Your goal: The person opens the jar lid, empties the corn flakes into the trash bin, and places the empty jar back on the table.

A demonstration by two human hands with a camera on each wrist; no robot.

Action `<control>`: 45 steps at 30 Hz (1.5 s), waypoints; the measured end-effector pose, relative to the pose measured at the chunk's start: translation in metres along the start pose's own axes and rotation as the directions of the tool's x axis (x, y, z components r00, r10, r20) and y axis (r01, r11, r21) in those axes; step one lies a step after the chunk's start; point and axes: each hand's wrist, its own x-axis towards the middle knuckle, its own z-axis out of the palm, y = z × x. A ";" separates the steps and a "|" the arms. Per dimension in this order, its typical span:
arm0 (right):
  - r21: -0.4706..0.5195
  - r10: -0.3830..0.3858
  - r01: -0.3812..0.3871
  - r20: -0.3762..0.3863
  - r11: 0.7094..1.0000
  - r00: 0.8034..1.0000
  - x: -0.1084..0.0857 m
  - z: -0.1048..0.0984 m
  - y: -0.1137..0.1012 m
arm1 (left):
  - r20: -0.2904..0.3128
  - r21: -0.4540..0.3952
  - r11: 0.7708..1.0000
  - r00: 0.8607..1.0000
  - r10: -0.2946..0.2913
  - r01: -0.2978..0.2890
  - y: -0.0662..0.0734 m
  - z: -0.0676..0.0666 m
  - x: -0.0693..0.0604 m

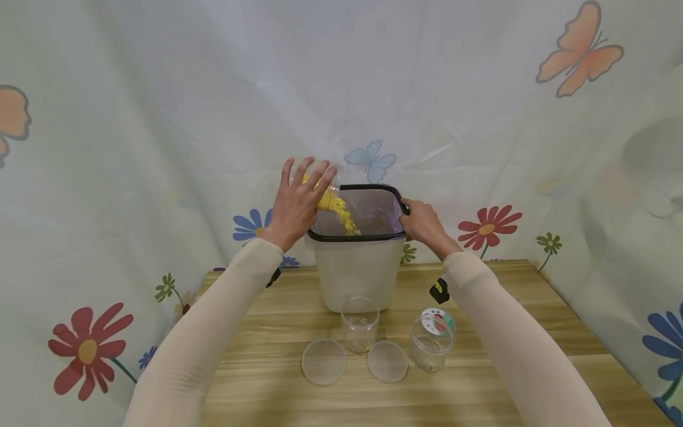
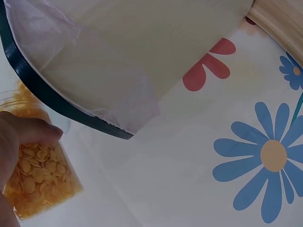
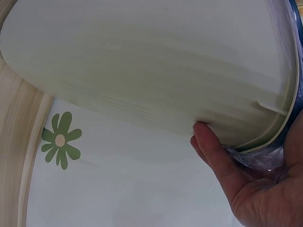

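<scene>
My left hand (image 1: 296, 210) grips a clear plastic jar (image 2: 71, 187), tipped over the left side of a pale trash bin (image 1: 357, 270). Yellow flakes (image 1: 345, 216) spill from its mouth into the bin, while more flakes (image 2: 40, 172) are still inside. At the bin's right side, my right hand (image 1: 424, 224) holds the black rim (image 1: 363, 238) and the thin liner bag (image 1: 379, 216). The right wrist view shows its fingers (image 3: 213, 149) against the bin's outer wall. The bin stands upright; its bottom inside is hidden.
In front of the bin stand a clear cup-like jar (image 1: 360, 326) and another clear jar (image 1: 431, 350) with a printed label. Two round translucent lids (image 1: 324, 362) lie flat on the wooden table (image 1: 267, 385). A flower-printed curtain (image 1: 213, 118) hangs close behind.
</scene>
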 end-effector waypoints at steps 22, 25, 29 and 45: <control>0.005 -0.006 0.006 -0.004 1.000 1.000 0.000 0.001 0.000 | 0.023 0.022 0.999 0.999 0.032 -0.032 0.004 0.001 0.004; 0.002 -0.005 0.005 0.003 1.000 1.000 -0.001 0.001 0.000 | 0.038 0.025 0.999 0.999 0.035 -0.036 0.005 0.001 0.003; -0.003 -0.005 0.005 0.008 1.000 1.000 -0.002 0.001 -0.001 | 0.052 0.040 0.998 0.998 0.043 -0.045 0.005 0.001 0.003; -0.017 -0.017 0.017 0.001 1.000 1.000 -0.002 0.001 0.000 | 0.081 0.081 0.994 0.995 0.063 -0.069 0.006 -0.003 0.006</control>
